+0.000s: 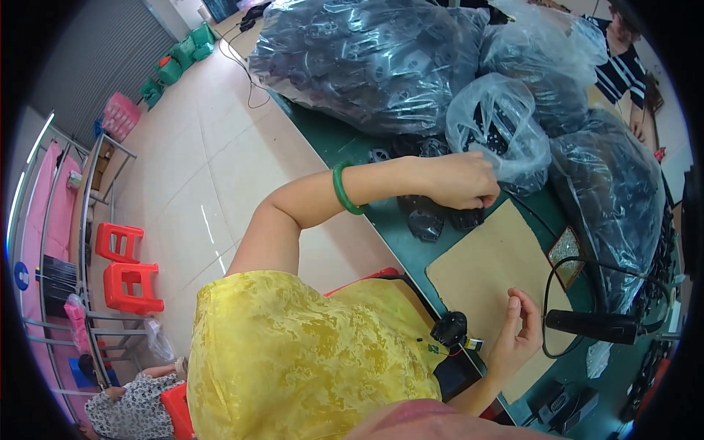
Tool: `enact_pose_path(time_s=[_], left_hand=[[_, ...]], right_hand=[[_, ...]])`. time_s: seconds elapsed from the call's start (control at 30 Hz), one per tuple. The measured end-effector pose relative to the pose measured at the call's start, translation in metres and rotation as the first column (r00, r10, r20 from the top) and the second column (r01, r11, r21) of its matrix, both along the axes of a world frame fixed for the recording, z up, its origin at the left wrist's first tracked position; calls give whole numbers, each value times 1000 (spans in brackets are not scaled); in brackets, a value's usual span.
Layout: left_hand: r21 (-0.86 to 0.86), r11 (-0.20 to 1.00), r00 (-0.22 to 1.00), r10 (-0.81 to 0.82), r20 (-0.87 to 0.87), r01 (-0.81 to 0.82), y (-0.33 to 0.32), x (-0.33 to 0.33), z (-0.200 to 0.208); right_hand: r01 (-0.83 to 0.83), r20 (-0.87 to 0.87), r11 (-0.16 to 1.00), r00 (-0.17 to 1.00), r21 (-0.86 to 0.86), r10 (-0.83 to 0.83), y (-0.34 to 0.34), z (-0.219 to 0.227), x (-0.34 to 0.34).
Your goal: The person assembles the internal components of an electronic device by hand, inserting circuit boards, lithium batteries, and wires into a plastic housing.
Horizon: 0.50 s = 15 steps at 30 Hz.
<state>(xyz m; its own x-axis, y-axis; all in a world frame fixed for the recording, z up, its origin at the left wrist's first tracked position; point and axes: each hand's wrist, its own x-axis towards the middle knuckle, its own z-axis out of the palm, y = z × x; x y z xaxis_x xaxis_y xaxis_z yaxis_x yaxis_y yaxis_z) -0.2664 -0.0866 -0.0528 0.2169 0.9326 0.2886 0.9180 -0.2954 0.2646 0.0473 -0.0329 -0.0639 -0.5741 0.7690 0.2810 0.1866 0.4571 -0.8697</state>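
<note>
Head view: black parts point(426, 223) lie just beside the nearer left hand point(463, 180), its curled fingers' hold unclear; right hand point(516, 339) empty, fingers loosely parted.

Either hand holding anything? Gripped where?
Right hand looks empty, loosely curled over the cardboard. Left hand is at the black plastic parts; its grip is hidden, so I can't tell whether it holds one.

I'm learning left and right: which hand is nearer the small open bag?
Left. The left hand is at the near edge of the small open bag; the right hand is farther away, over the cardboard.
</note>
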Motion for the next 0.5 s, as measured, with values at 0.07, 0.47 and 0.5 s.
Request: enact_pose_path(time_s=[0.07,0.47,0.5], left_hand=[[-12,1000,1000,-19,0,19,0,8,18],[126,992,741,-95,665,14,11,106,31],[-22,1000,624,5,782,19,8,110,23]], right_hand=[[3,-56,997,998,-82,-8,-3,3,-10],[88,-284,874,926,-478,-249,3,-2,-16],[54,-350,876,904,-480,-247,5,-6,-17]])
